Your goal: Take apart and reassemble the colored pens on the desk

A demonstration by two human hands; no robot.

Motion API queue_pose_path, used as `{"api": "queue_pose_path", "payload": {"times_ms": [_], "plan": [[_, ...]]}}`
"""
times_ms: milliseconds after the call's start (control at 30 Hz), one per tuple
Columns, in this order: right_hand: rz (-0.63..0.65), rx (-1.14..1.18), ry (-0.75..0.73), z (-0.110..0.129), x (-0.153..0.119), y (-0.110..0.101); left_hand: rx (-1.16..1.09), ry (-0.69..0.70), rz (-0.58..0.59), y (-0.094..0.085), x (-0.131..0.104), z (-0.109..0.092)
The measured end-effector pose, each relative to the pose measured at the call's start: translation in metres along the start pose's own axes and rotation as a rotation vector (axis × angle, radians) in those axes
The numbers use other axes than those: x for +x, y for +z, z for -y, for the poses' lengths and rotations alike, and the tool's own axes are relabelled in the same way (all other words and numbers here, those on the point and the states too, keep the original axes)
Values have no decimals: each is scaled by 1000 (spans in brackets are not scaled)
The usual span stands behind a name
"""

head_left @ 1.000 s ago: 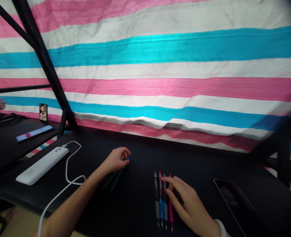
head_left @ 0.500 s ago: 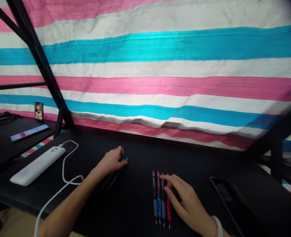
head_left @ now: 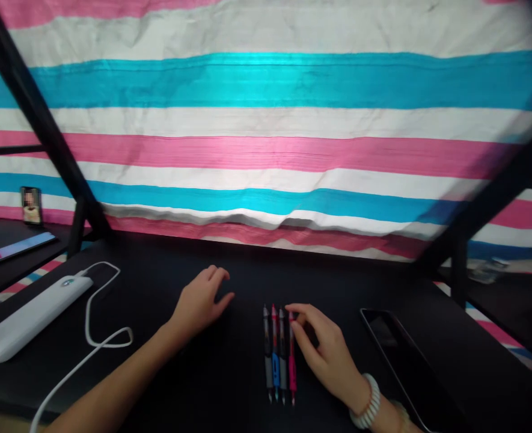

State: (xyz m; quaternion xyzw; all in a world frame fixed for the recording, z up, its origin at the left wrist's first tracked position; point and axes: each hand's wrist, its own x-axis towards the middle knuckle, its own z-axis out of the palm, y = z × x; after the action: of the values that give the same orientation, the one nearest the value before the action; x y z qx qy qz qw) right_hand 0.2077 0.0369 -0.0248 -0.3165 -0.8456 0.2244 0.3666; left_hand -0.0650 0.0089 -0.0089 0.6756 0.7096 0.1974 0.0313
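Note:
My left hand hovers over or rests on the black desk, thumb and fingers apart, with nothing visible between them; what lies beneath the palm is hidden. To its right, several click pens lie side by side, pointing away from me: a grey and black pen, a pen with a blue grip, another grey pen and a pink pen. My right hand is beside the row, its index fingertip and thumb at the upper end of the pink pen, fingers loosely curved and apart.
A white power bank with a white cable lies on the left. A dark phone or tablet lies right of my right hand. Black frame bars slant up at both sides, before a striped sheet.
The view has swung right. My left hand has opened its fingers, and the dark pens seen beneath it before no longer show. The pen row looks closer together, with my right fingers at the pink pen.

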Motion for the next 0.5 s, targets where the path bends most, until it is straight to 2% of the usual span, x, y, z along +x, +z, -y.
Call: {"api": "queue_pose_path", "payload": {"times_ms": [33,100,167,333,500], "plan": [[-21,8,24,1,1,0,-36,203,5,3,-4,-9],[-52,9,47,3,2,-1,-61,562,95,10,-13,-26],[-70,9,64,5,3,-1,-48,745,155,17,-20,-37],[-65,34,61,7,2,-2,-39,844,138,25,-25,-40],[13,32,31,12,2,-6,-37,839,116,18,-20,-38]]}}
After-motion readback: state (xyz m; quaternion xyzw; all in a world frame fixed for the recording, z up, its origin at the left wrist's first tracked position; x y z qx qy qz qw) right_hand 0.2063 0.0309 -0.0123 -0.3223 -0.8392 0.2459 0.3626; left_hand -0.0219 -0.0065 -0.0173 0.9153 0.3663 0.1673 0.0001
